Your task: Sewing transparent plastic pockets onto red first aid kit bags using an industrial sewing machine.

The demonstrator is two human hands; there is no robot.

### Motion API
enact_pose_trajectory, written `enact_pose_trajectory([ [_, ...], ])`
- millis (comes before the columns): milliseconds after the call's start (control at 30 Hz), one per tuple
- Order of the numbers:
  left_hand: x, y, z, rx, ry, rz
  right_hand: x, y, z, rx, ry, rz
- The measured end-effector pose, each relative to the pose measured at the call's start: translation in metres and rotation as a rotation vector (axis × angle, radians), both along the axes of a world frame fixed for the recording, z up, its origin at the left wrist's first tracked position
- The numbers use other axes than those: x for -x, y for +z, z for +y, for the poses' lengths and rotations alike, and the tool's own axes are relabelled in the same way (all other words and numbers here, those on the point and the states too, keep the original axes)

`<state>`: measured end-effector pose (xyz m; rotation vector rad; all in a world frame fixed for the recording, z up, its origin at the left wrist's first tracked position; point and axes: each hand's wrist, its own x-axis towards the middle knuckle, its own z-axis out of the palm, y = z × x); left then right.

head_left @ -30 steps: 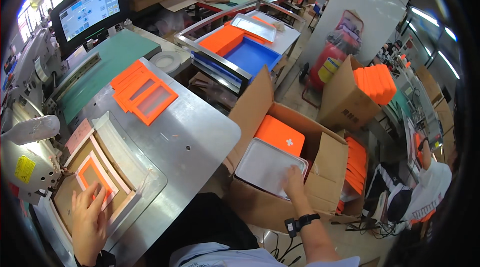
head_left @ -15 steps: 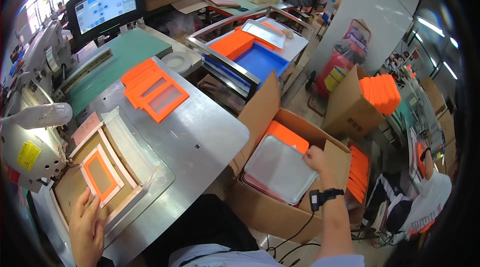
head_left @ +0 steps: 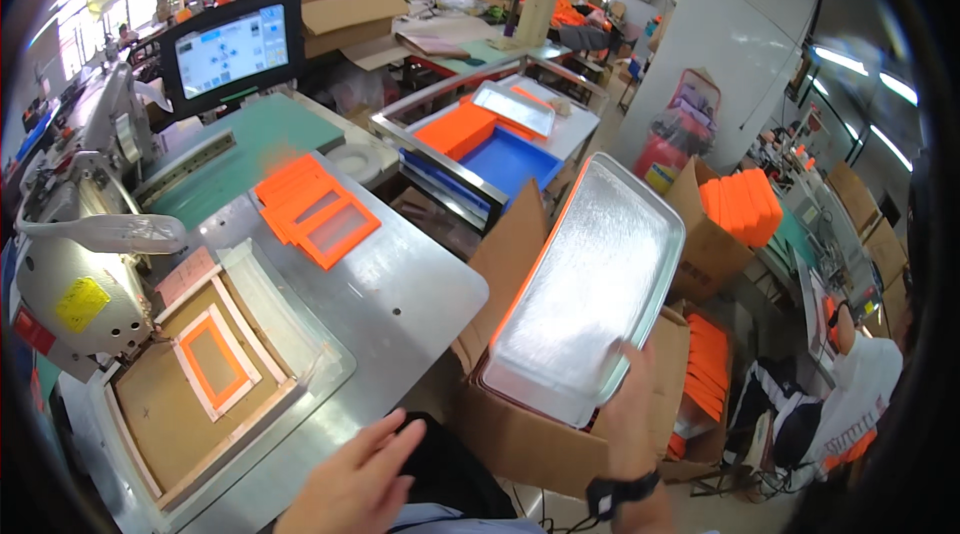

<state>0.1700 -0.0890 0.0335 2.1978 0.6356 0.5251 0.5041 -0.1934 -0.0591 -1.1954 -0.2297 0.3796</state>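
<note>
My right hand [head_left: 630, 404] grips the lower right edge of a shiny metal tray [head_left: 590, 274], which is raised and tilted over an open cardboard box [head_left: 535, 454]. A strip of orange material [head_left: 530, 289] shows along the tray's left edge; how it is joined to the tray is hidden. Below, another pale tray [head_left: 535, 389] lies in the box. My left hand [head_left: 355, 479] is held off the metal table's front edge, fingers stretched out and nothing in them. A clamp board [head_left: 160, 424] with an orange frame [head_left: 212, 362] on it lies under the sewing machine head [head_left: 85, 289].
Orange pieces with clear windows [head_left: 318, 212] lie stacked on the metal table [head_left: 400, 274]. Beyond stand a blue tray [head_left: 515, 164], orange stacks [head_left: 457, 130] and another metal tray [head_left: 513, 110]. Boxes of orange pieces [head_left: 740, 209] stand at the right, near a seated person [head_left: 860, 384].
My right hand has lifted the metal tray up from the box and tilted it. My left hand has left the clamp board and moved right, toward my lap.
</note>
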Motion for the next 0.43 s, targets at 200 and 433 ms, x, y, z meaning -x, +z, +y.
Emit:
enact_pose_trajectory([
  [200, -0.028, -0.023, -0.011, -0.963, 0.081, 0.158, 0.121, 0.039, 0.027, -0.252, 0.331, 0.163],
  [433, 0.033, -0.011, 0.011, -0.505, 0.516, -0.4, 0.171, 0.048, 0.075, -0.496, 0.884, 0.004],
])
